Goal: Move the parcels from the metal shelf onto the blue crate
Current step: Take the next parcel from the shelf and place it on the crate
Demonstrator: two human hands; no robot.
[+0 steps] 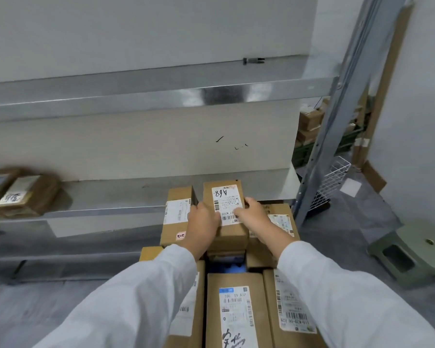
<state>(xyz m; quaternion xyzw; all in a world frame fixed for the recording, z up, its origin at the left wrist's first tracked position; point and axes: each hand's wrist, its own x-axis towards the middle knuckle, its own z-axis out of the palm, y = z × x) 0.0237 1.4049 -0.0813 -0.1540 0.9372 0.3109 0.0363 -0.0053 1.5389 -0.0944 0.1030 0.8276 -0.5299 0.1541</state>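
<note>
Nearest: white sleeves (126, 305) over a close-packed layer of labelled parcels (232, 310), already stacked. Between them, a glimpse of the blue crate (227, 268) underneath. Farther out, both hands clamped on the parcel marked A68 (224, 212), at the far end of the stack: left hand (202, 226) on its left side, right hand (253, 216) on its right, fingers curled round the edges, thumbs on the label. Judged mid-placement, most of the load across. Still left: blurred parcels on shelf (23, 194), far left on the metal shelf (116, 197).
</note>
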